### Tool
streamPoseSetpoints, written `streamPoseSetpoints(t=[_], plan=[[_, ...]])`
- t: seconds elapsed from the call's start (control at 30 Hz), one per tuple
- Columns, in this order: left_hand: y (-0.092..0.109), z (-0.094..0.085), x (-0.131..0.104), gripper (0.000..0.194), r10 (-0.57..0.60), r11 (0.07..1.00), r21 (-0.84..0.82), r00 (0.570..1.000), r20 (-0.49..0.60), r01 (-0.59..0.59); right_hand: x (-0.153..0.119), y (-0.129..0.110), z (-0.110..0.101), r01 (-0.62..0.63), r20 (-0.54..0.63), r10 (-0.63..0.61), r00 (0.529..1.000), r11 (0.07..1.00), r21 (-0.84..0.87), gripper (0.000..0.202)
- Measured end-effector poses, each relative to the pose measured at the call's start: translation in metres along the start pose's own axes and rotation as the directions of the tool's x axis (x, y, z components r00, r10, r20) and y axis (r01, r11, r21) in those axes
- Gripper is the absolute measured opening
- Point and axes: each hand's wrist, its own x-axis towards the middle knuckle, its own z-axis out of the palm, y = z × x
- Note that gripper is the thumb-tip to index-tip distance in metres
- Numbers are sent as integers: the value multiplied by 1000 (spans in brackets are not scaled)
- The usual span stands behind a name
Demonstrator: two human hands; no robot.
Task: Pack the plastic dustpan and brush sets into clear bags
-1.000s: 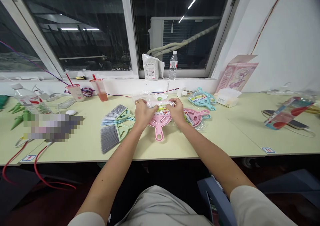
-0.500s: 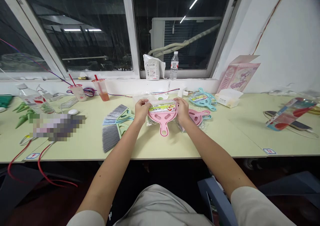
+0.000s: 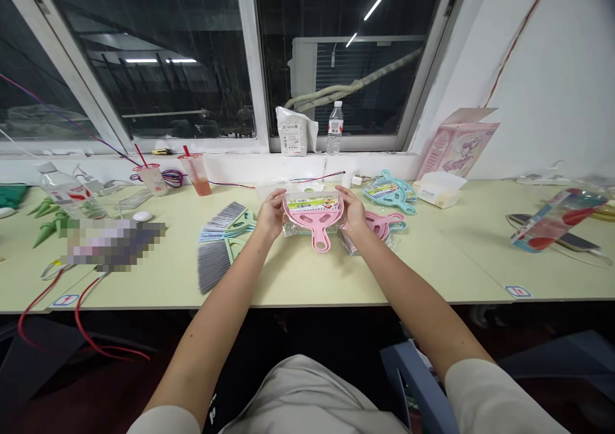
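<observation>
A pink dustpan [image 3: 314,219] in clear plastic wrap, with a yellow-green label, is held up above the table, its handle toward me. My left hand [image 3: 272,215] grips its left edge and my right hand [image 3: 352,211] its right edge, fingers closed on the wrap. Beside my right hand lies another wrapped pink dustpan [image 3: 382,224]. Behind that one are wrapped blue dustpans [image 3: 391,192]. To the left of my left hand lie brush heads with grey bristles [image 3: 214,264] and blue-grey bristles [image 3: 225,221].
Two drink cups [image 3: 195,175] and a large bottle [image 3: 72,194] stand at the back left. A water bottle [image 3: 335,130] is on the sill. A tissue pack [image 3: 439,189], pink box [image 3: 459,146] and phone [image 3: 560,232] are to the right.
The held pink dustpan has tilted, its handle end moving slightly up and away from me. Both hands keep hold of its sides, with the fingertips slightly shifted.
</observation>
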Motion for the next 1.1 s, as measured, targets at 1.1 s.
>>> streamPoseSetpoints(t=[1.1], plan=[[-19, 18, -22, 41, 86, 996, -67, 926, 369, -66, 14, -57, -58, 318, 319, -29, 947, 213, -924, 35]])
